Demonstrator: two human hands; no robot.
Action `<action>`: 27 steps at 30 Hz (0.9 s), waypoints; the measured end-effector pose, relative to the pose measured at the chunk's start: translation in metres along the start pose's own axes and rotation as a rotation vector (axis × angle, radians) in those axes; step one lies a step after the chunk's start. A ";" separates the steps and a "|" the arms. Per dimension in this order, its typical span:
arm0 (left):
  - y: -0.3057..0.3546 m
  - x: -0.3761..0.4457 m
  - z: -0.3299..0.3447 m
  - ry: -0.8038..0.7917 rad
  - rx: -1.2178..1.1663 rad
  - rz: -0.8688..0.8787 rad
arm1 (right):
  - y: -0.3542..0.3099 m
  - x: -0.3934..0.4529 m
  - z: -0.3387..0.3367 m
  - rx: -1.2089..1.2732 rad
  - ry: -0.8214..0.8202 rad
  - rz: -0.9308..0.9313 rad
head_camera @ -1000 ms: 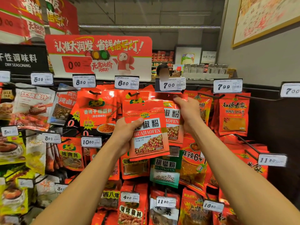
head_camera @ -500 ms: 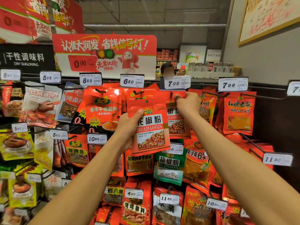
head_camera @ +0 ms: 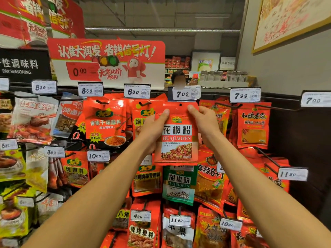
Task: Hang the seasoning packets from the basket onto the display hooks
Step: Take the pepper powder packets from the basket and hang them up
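Now both hands (head_camera: 180, 120) on packet (head_camera: 177, 140)

1. Held packet (head_camera: 176, 135): red-orange, white label band, red-and-yellow speckled picture.
2. Packet below held packet (head_camera: 179, 185): green, white lettering.
3. Price tag above held packet (head_camera: 186, 93): white, black digits.

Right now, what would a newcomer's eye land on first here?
Dead centre, both hands, left and right, hold a red huajiao powder packet by its top corners, just under the white 7.00 price tag. Above left hangs a big red promotional sign.
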State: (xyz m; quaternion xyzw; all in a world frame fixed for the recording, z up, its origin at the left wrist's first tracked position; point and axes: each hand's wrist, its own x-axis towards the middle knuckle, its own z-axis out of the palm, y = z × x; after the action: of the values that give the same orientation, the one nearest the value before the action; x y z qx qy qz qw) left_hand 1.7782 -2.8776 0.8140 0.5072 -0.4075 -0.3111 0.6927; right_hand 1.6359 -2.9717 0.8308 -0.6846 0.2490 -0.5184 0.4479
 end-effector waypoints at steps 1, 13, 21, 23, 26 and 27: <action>0.002 0.004 0.006 0.005 0.018 0.007 | -0.001 0.001 -0.001 -0.038 0.024 -0.004; 0.025 0.030 0.028 0.159 -0.018 -0.104 | -0.016 0.028 0.006 -0.249 0.222 0.032; 0.014 0.040 0.029 0.200 -0.019 -0.109 | -0.001 0.035 0.009 -0.312 0.233 0.084; 0.012 0.047 0.032 0.225 0.060 -0.107 | 0.003 0.040 0.010 -0.352 0.212 0.111; 0.008 0.056 0.033 0.266 0.174 -0.124 | 0.005 0.048 0.012 -0.395 0.172 0.184; 0.007 0.059 0.033 0.278 0.184 -0.123 | 0.006 0.051 0.011 -0.401 0.169 0.193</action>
State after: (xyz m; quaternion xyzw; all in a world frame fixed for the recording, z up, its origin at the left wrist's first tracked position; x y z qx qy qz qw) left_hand 1.7776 -2.9401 0.8404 0.6307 -0.3026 -0.2413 0.6727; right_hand 1.6644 -3.0115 0.8495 -0.6872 0.4478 -0.4688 0.3280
